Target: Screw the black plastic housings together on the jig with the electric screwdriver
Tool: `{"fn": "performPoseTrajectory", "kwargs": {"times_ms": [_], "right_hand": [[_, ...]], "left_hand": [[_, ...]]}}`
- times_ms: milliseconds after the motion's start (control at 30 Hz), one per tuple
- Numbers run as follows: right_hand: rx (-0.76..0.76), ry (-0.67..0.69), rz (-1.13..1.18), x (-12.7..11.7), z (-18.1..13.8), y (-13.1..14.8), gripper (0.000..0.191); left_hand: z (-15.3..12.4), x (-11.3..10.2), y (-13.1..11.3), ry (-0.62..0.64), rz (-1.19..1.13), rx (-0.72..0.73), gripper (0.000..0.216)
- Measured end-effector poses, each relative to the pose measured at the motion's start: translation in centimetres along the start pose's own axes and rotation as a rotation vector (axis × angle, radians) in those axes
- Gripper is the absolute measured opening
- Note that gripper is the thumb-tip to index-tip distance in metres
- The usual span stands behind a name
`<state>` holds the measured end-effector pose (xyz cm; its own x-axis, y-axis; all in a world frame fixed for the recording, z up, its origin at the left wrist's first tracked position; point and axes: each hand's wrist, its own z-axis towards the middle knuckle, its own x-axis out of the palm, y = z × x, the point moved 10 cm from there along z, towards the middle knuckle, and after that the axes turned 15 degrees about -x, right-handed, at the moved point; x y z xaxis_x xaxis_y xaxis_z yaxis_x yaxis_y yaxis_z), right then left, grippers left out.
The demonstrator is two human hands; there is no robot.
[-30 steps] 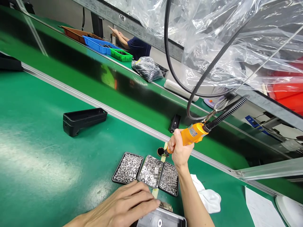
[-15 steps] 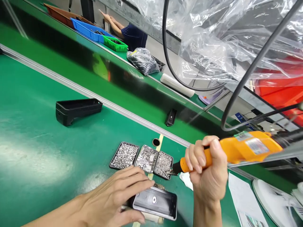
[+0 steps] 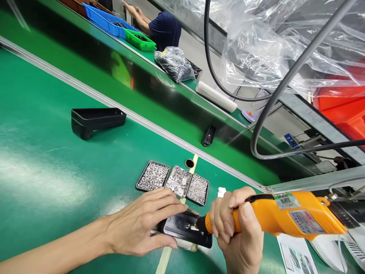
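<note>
My left hand [image 3: 145, 224] grips the left end of a black plastic housing [image 3: 176, 225], fingers over its far edge and thumb along the near side. The housing lies open side up on a pale block [image 3: 185, 244], partly hidden. An orange electric screwdriver [image 3: 285, 213] is wrapped in my right hand [image 3: 239, 224]. Its bit reaches down into the housing, at a small screw or washer [image 3: 187, 225] in the floor. Just beyond the hands stand a left tray of small metal parts [image 3: 153, 176], a middle tray of washers [image 3: 178, 181] and a right tray of tiny parts [image 3: 197, 189].
Another black housing [image 3: 98, 120] lies at the left by the metal rail [image 3: 159, 137]. Past the rail, a small black part [image 3: 208, 136] sits on the green belt. A thick grey cable [image 3: 256, 129] loops overhead. A co-worker [image 3: 165, 30] is beyond the bins.
My right hand has brought the screwdriver from the right tray down and left into the housing, bit now at its middle. My left hand still holds the housing. The view has shifted slightly.
</note>
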<state>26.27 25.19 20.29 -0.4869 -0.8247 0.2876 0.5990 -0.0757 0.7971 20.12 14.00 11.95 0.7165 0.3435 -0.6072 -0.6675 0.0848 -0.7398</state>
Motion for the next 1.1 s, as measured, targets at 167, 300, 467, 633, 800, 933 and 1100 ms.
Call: {"fn": "performPoseTrajectory", "kwargs": {"times_ms": [167,300,467,633,800,933,1100], "right_hand": [[0.011,0.009,0.014,0.2,-0.2,-0.3,0.015],[0.022,0.037,0.023,0.5,-0.4,-0.3,0.015],[0.015,0.083,0.012,0.6,-0.8,-0.4,0.013],[0.02,0.115,0.034,1.0,-1.2,-0.7,0.015],[0.009,0.162,0.026,1.6,-1.7,-0.6,0.02],[0.028,0.15,-0.007,1.8,-2.0,-0.7,0.022],[0.033,0.108,-0.057,1.8,-2.0,-0.9,0.023]], "left_hand": [[0.1,0.1,0.1,0.001,0.007,0.011,0.057],[0.1,0.2,0.1,0.014,0.017,0.008,0.058],[0.2,0.0,0.1,0.019,0.017,-0.007,0.058],[0.3,0.0,0.2,0.032,0.004,-0.017,0.058],[0.3,0.1,0.4,0.033,-0.025,-0.047,0.055],[0.4,0.1,0.2,0.034,-0.041,-0.052,0.053],[0.5,-0.1,0.1,0.01,-0.043,-0.042,0.05]]}}
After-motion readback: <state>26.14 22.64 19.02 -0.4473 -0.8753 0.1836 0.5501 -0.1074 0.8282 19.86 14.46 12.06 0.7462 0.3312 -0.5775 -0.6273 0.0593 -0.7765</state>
